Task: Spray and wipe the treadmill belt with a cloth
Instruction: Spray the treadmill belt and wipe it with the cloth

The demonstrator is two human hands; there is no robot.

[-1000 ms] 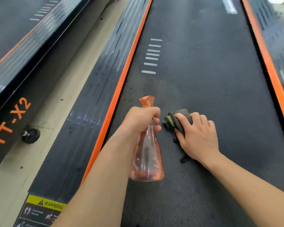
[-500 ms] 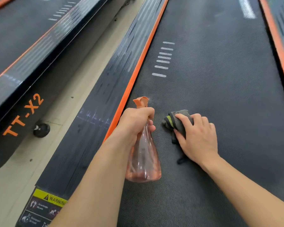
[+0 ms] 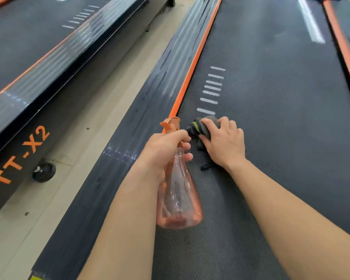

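Observation:
The dark textured treadmill belt (image 3: 271, 98) runs up the right of the view between orange strips. My left hand (image 3: 166, 152) grips the neck of a clear orange spray bottle (image 3: 178, 201), its orange nozzle pointing forward over the belt's left edge. Just right of it, my right hand (image 3: 224, 140) presses a dark grey cloth with a yellow-green stripe (image 3: 198, 126) down on the belt, fingers curled over its bunched top. Most of the cloth is hidden under the hand; a dark corner sticks out near the wrist.
A ribbed dark side rail (image 3: 141, 118) with an orange strip (image 3: 192, 65) borders the belt on the left. Beyond a strip of beige floor (image 3: 101, 110) stands a second treadmill marked TT-X2 (image 3: 22, 154) with a round foot (image 3: 43, 171). White marks (image 3: 210, 91) lie ahead of the cloth.
Both hands have moved forward along the belt toward the white marks, the cloth sliding with my right hand. The view has swung to the left.

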